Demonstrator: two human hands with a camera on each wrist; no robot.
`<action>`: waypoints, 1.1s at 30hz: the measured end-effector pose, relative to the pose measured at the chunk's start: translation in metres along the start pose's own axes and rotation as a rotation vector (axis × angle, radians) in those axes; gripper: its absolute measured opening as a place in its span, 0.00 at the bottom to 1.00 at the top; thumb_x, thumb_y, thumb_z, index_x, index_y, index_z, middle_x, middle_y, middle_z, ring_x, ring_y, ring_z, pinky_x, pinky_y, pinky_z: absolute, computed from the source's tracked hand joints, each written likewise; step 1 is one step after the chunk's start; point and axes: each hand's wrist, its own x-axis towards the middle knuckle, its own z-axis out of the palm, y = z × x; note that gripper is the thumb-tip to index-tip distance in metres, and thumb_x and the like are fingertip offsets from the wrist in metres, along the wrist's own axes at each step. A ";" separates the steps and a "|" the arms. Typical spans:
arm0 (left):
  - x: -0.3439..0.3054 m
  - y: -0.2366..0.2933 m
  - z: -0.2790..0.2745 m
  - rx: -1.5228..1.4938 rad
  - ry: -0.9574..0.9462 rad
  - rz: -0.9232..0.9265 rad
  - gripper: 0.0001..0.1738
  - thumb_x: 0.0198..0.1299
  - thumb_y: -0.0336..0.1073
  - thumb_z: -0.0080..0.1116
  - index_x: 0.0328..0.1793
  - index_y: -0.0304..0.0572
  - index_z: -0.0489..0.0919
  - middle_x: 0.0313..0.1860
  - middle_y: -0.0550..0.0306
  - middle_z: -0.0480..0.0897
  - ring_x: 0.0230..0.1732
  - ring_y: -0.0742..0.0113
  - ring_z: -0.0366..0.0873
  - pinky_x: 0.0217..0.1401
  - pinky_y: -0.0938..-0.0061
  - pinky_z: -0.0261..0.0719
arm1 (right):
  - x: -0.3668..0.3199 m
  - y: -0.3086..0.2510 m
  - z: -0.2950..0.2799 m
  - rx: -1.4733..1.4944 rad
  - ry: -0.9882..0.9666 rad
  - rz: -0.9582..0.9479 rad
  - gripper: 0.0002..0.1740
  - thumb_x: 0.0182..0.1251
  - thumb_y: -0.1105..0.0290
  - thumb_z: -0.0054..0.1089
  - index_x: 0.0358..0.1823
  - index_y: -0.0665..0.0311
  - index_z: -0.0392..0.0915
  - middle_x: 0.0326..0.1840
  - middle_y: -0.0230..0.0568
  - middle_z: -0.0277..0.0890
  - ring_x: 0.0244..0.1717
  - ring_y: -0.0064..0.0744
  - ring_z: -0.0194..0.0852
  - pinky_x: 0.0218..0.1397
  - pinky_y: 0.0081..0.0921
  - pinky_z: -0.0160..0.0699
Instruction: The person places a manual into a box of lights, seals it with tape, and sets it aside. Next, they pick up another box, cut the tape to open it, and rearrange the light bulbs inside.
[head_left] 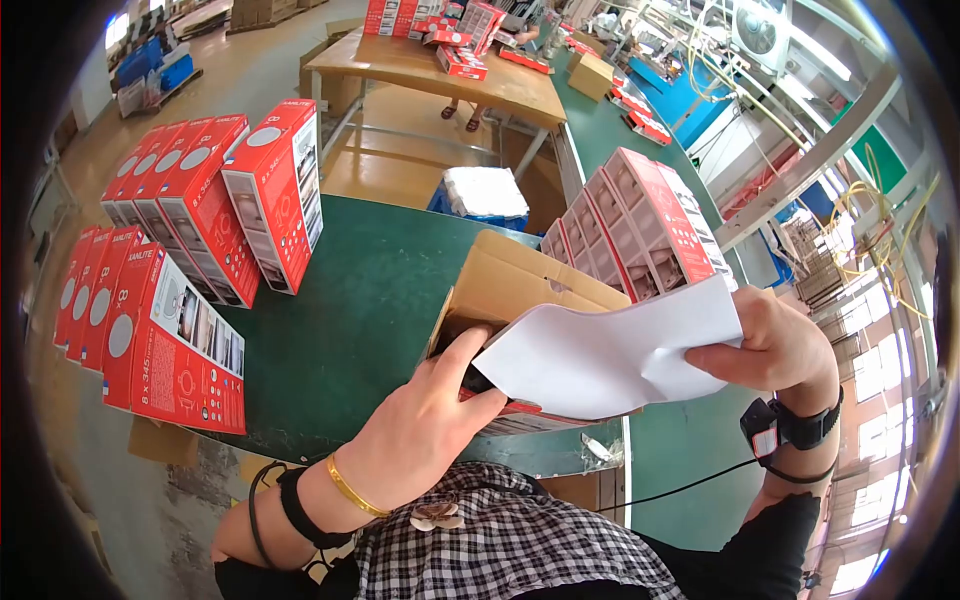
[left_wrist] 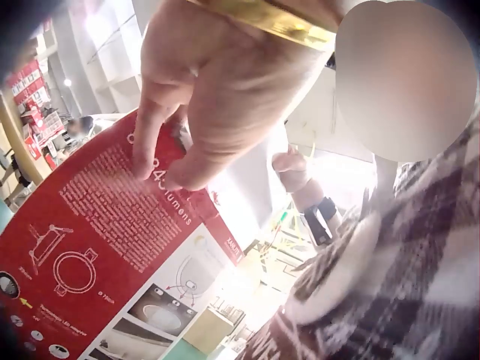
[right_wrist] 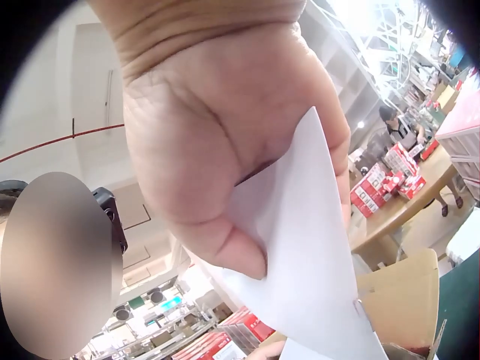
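Note:
My left hand (head_left: 425, 418) grips the near top edge of an open red carton (left_wrist: 90, 202), with fingers at its mouth and the thumb on the printed front. The carton's brown cardboard flap (head_left: 525, 275) stands raised behind the paper. My right hand (head_left: 780, 345) pinches the right end of folded white paper (head_left: 610, 355), thumb in front and fingers behind. The paper bends over the carton's mouth, its left corner close to my left fingertips. A staple shows along its edge in the right wrist view. What lies inside the carton is mostly hidden.
Red cartons (head_left: 200, 345) stand in two rows at the left of the green table (head_left: 340, 300). More cartons (head_left: 640, 220) are stacked just beyond the open one. A blue bin (head_left: 440, 200) topped with white stuff sits behind the table, before a wooden table (head_left: 420, 70).

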 end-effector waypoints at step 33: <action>0.014 -0.007 -0.012 -0.115 -0.116 0.063 0.20 0.48 0.25 0.67 0.51 0.41 0.84 0.76 0.21 0.57 0.60 0.37 0.78 0.69 0.57 0.77 | 0.042 -0.024 0.059 -0.205 -0.026 -0.087 0.12 0.65 0.73 0.58 0.48 0.68 0.74 0.25 0.57 0.76 0.30 0.57 0.80 0.34 0.43 0.79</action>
